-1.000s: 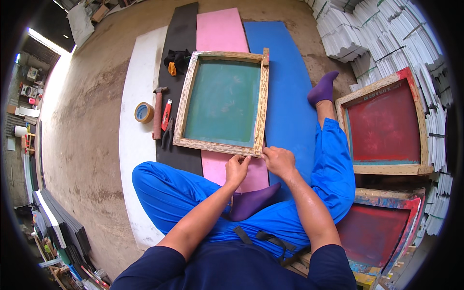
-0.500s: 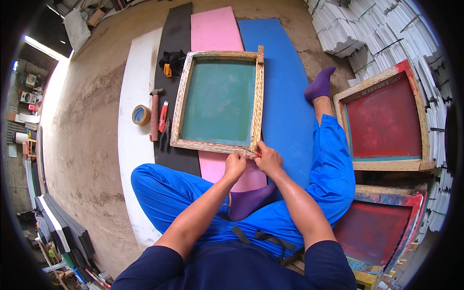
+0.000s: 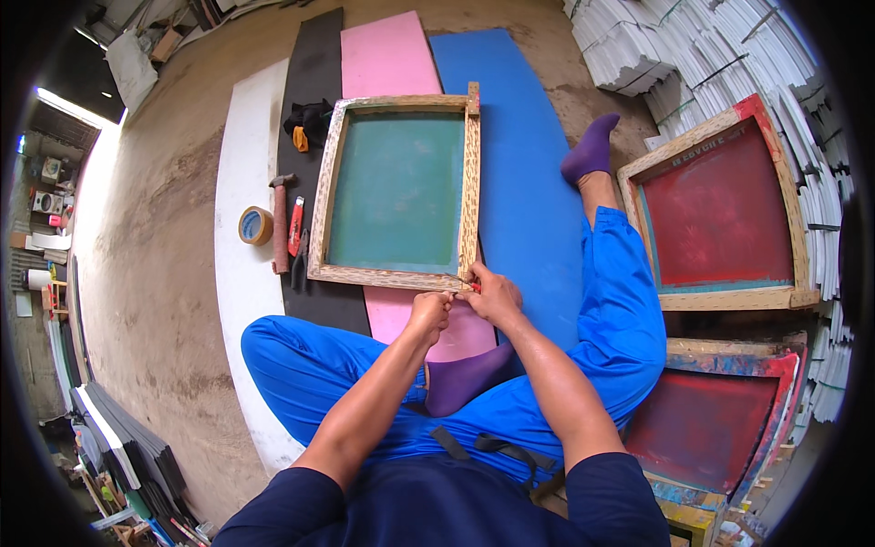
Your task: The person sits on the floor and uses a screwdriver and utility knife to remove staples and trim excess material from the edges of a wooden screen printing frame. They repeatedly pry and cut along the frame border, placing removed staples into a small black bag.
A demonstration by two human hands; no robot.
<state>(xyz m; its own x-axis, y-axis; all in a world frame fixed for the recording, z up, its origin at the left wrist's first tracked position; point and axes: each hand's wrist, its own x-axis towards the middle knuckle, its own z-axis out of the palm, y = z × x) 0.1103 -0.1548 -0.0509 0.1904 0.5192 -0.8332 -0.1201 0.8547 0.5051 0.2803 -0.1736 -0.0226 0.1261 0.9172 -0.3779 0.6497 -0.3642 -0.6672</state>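
Note:
A wooden frame (image 3: 385, 276) stretched with a green mesh (image 3: 396, 191) lies flat before me, its wood dotted with staple-like marks. At its near right corner, my right hand (image 3: 498, 297) is closed around a slim tool with a red handle (image 3: 475, 286); the thin dark tip lies against the wood. My left hand (image 3: 431, 313) is closed in a pinch just left of it, below the near rail. Whatever those fingers hold is too small to make out. Left of the frame lie a hammer (image 3: 281, 228), a red cutter (image 3: 296, 225), dark pliers (image 3: 300, 263) and a tape roll (image 3: 255, 225).
White, black, pink (image 3: 387, 55) and blue boards (image 3: 524, 164) cover the floor beneath the frame. A black cloth item (image 3: 308, 118) lies at the far left. Two frames with red mesh (image 3: 720, 214) rest on my right, near stacked white sheets (image 3: 620, 46). My legs flank the work.
The view has shifted slightly, so everything sits a little further left. Both hands stay at the frame's near right corner; the tool's tip has tilted slightly over the wood.

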